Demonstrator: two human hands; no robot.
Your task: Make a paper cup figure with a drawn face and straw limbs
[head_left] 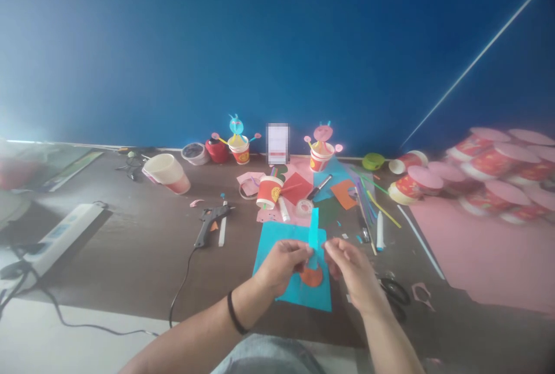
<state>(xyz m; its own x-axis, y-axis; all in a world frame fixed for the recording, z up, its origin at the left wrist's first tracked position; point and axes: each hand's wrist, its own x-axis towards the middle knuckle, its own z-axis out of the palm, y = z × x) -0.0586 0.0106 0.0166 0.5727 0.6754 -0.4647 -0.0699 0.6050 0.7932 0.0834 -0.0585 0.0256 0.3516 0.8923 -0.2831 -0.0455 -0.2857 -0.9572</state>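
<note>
My left hand (284, 264) is closed, pinching a bright blue paper strip (314, 226) that stands upright from the fingertips. Just right of it, my right hand (352, 270) has thumb and fingers pressed together; whatever they may hold is too small to make out. Both hands are above a sheet of blue paper (266, 247) on the dark table. An orange paper disc (312, 277) lies on that sheet below the strip, partly covered by the fingers. Black-handled scissors (395, 292) rest beside my right wrist.
A corded glue gun (210, 223) lies to the left, near a power strip (71, 232). Two paper-cup figures (240, 151) (321, 157) stand by the blue wall. A red cup (269, 192) is ahead, stacked cups (498, 160) at right, straws (384, 209) nearer.
</note>
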